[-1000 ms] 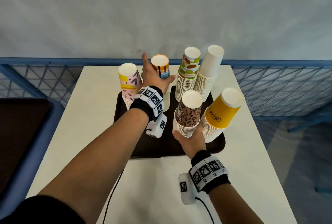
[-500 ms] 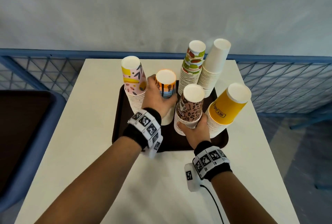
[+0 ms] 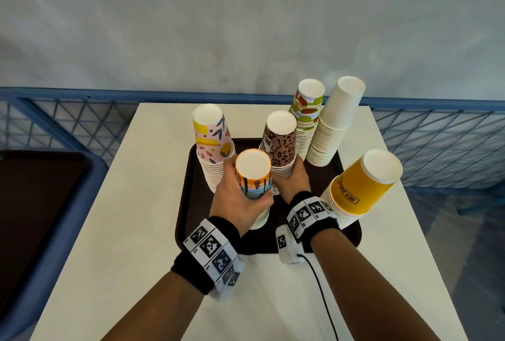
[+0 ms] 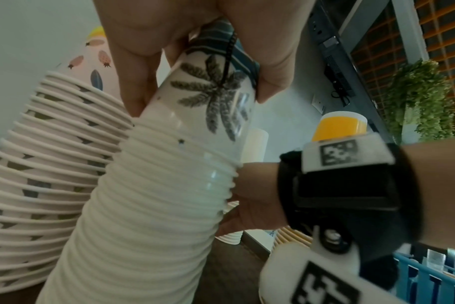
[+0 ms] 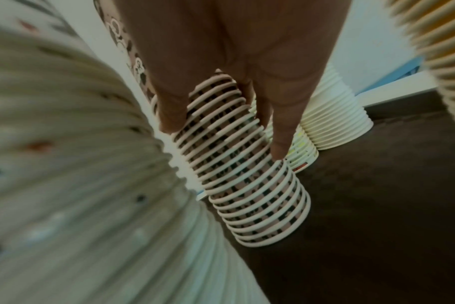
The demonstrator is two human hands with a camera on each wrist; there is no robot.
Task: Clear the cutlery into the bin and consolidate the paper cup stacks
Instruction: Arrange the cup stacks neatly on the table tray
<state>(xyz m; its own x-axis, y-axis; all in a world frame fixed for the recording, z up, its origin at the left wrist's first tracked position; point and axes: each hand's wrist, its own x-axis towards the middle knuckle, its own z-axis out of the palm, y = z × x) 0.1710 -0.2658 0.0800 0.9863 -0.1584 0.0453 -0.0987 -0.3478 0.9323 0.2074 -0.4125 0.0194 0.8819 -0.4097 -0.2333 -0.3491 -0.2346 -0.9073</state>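
Several stacks of upside-down paper cups stand on a dark brown tray [image 3: 185, 212]. My left hand [image 3: 240, 201] grips the orange palm-print stack [image 3: 252, 174] near the tray's front, and the stack leans toward me. In the left wrist view my fingers [image 4: 133, 82] wrap the top cup of the palm-print stack [image 4: 148, 205]. My right hand [image 3: 292, 179] holds the leopard-print stack [image 3: 281, 146] just behind. In the right wrist view its fingers [image 5: 281, 123] lie on the rims of the leopard-print stack [image 5: 247, 174]. No cutlery is in view.
A pink and yellow stack [image 3: 210, 146] stands at the tray's left. A fruit-print stack [image 3: 308, 105] and a white stack [image 3: 338, 116] stand at the back right, a yellow stack [image 3: 363, 182] at the front right. A blue bin [image 3: 82, 204] sits left of the white table [image 3: 136, 231].
My left hand closed round the palm-print stack and drew it from the tray's back to its front. My right hand carried the leopard-print stack from the front toward the middle.
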